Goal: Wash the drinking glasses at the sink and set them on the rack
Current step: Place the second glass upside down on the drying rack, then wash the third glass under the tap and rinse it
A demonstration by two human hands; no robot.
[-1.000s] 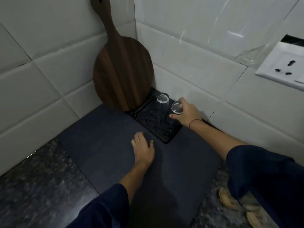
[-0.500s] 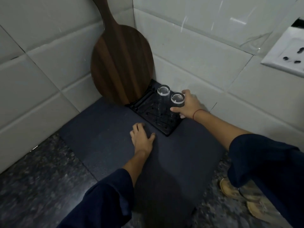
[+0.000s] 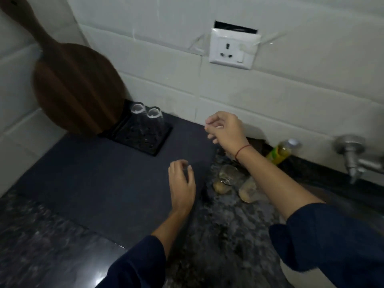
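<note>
- Two glasses [image 3: 154, 121] stand upside down on the rack [image 3: 154, 145] at the surface's back corner.
- My right hand [image 3: 226, 132]: fingers loosely curled, empty.
- My left hand [image 3: 182, 189]: fingers relaxed, empty.

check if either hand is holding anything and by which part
Nothing is held. The right hand and left hand are both empty, fingers loosely curled; the two glasses stand free on the rack.
</note>
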